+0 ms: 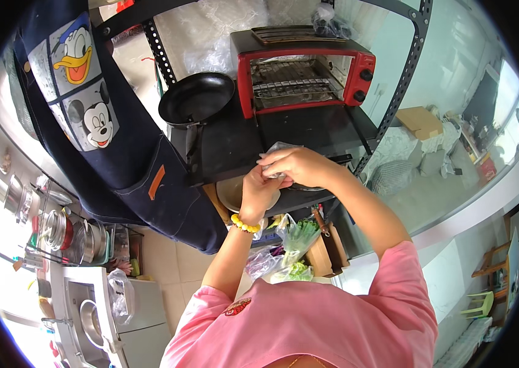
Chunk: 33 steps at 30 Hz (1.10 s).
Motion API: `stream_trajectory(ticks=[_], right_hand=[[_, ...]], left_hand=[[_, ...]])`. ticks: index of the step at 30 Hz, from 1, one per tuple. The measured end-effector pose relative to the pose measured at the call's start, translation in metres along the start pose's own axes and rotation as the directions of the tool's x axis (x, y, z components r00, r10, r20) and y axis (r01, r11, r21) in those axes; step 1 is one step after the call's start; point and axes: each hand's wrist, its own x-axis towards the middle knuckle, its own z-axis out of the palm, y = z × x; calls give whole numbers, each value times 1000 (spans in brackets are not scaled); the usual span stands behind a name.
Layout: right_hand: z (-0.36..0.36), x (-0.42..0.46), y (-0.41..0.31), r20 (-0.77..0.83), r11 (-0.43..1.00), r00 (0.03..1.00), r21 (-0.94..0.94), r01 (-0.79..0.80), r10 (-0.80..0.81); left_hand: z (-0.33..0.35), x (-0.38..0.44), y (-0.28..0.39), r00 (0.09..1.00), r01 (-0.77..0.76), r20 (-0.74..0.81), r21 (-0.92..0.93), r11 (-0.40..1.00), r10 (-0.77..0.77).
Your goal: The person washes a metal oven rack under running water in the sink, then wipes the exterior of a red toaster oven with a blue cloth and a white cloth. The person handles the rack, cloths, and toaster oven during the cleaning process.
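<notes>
Both hands meet over the front edge of a black metal shelf (241, 149). Between them is a crumpled greyish piece of thin material (283, 146), cloth or plastic; I cannot tell which. My left hand (259, 191), with yellow beads at the wrist, pinches it from below. Fingers of my right hand (303, 166) curl over its top and partly hide it. Beyond my hands stands a red toaster oven (246, 87), its wire rack (296, 87) visible inside. A black frying pan (197, 99) rests left of the oven, its handle towards me.
A dark blue apron (135, 156) with cartoon patches hangs close on the left. Below my hands are a pale bowl (228, 195), bagged green vegetables (298, 241) and a cardboard box (321, 257). A dish rack (80, 239) and sink (78, 303) lie at lower left. Perforated posts (399, 94) frame the shelf.
</notes>
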Motion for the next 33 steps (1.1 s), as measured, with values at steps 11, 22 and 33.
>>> stream_trajectory(ticks=[11,22,33], right_hand=[[-11,10,22,-51,958,984,-243,154,-171],[-14,44,56,-216,868,937,-475,144,-274],[-66,11,83,-389,878,916,-468,-104,-99]], left_hand=[[-1,2,1,999,24,35,-64,998,-22],[6,-8,8,1000,23,22,-137,990,-20],[6,-3,5,1000,-7,-13,-130,992,5]])
